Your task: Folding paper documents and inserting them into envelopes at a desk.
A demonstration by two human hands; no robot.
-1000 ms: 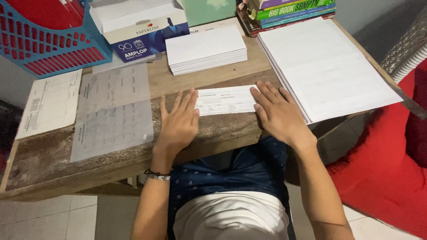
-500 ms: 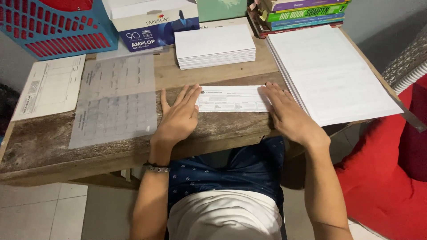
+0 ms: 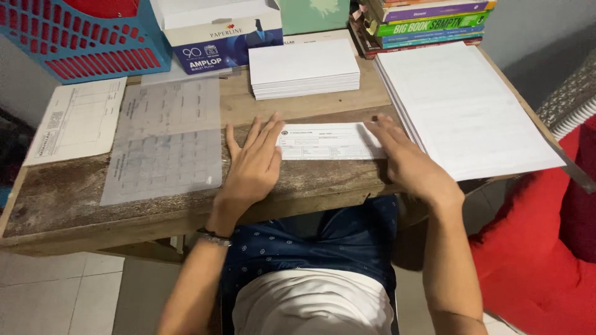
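Slid slightly apart since before: left hand [image 3: 253, 166] and right hand [image 3: 406, 162], fingers flat, spread narrow. Pressing folded printed slip [image 3: 329, 141] between, nine and three o'clock.

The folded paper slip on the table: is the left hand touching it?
Touching. The head view shows the left hand lying flat with its fingertips over the folded paper slip's left end.

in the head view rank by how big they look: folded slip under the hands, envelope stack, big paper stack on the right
1. big paper stack
2. envelope stack
3. folded slip, partly covered by the left hand and right hand, so unsure against the envelopes
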